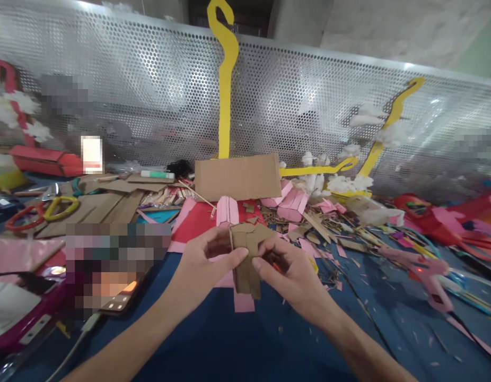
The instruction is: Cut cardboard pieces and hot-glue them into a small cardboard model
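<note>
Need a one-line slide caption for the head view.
Left hand and right hand hold a folded cardboard piece over a blue tabletop, a pink glue gun lying to the right.

Bench surroundings

Perforated metal panel stands behind blue table. Left side: scissors; beyond them, red box-shaped model and green-and-white tube. Right side: pink glue gun, small red light showing.
</note>
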### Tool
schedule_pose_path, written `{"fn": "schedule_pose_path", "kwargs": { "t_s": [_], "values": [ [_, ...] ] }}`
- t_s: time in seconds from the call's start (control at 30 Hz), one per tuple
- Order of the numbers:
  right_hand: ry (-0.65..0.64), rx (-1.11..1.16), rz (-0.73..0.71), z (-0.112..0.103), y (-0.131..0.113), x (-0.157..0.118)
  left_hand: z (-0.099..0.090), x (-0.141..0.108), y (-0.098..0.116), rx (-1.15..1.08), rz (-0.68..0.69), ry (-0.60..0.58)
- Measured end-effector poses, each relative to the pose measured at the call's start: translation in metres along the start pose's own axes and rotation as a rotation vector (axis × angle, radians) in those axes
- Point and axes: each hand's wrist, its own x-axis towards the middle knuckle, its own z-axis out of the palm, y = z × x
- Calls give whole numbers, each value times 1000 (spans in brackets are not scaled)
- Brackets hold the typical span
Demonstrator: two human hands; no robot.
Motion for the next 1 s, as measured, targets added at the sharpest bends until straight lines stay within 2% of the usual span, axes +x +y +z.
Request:
{"fn": "schedule_pose_path", "kwargs": {
  "t_s": [0.13, 0.27, 0.5, 0.83, 1.0],
  "values": [
    [101, 245, 17, 2, -3, 3, 0, 1, 0, -12, -12, -4],
    [160, 501, 111, 0, -11, 4, 0, 1, 1, -24, -44, 17],
    [93, 534, 143, 3, -8, 4, -1, 3, -2, -15, -49, 49],
    [180, 558, 232, 4, 0, 8, -3, 3, -4, -1, -50, 60],
    [167, 652, 267, 4, 2, 9, -2, 3, -4, -6, -59, 57]
  ]
}}
